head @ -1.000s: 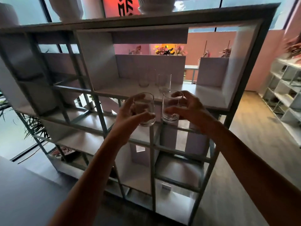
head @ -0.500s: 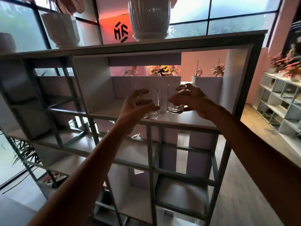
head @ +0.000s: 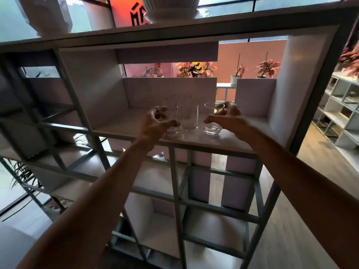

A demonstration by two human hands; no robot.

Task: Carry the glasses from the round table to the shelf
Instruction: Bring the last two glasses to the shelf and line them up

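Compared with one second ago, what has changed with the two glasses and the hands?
Both clear short glasses went from mid-air onto the white shelf board. The right glass stands free, the right hand opened beside it. The left hand is still curled around the left glass. The taller clear glasses behind stayed put.

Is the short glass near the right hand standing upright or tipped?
Upright. The short glass stands on its thick base on the shelf board, rim on top. The right hand curls beside it, fingers spread.
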